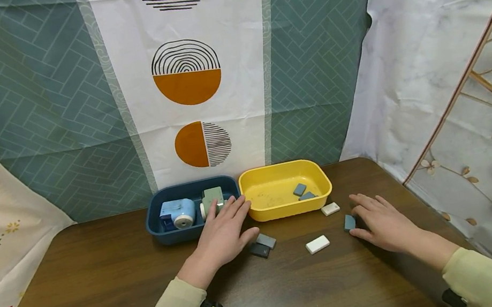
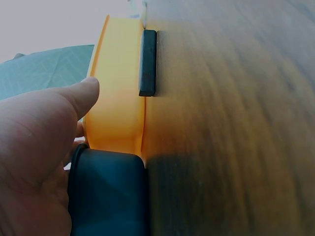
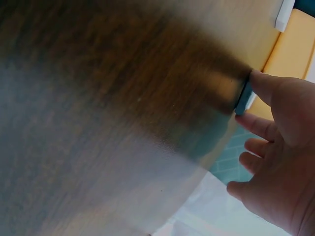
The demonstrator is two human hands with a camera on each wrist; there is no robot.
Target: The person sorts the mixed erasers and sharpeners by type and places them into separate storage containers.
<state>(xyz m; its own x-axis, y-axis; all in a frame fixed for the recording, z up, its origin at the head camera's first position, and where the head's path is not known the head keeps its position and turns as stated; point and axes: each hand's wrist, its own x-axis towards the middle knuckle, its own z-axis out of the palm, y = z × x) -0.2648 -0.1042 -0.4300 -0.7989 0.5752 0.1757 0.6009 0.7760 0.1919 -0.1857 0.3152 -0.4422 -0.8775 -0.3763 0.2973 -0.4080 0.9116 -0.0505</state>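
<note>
My right hand [image 1: 382, 223] is low over the right of the table. Its thumb and index finger pinch a small blue-grey block [image 1: 349, 222] by its ends; in the right wrist view the block [image 3: 243, 98] stays at the tabletop. With fingers stretched out, my left hand [image 1: 222, 233] reaches over the front right edge of the dark blue bin [image 1: 177, 237]. Just beside its thumb lie a grey block [image 1: 266, 240] and a black block [image 1: 259, 250]. Nothing shows in the left palm in the left wrist view.
A yellow bin [image 1: 285, 211] adjoins the blue one, with blue-grey blocks [image 1: 300, 189] inside. The blue bin holds a light blue boxy object [image 1: 179, 212] and a green one [image 1: 212, 196]. Two white blocks, one nearer [image 1: 317, 244], one by the yellow bin [image 1: 331, 209], lie on the table.
</note>
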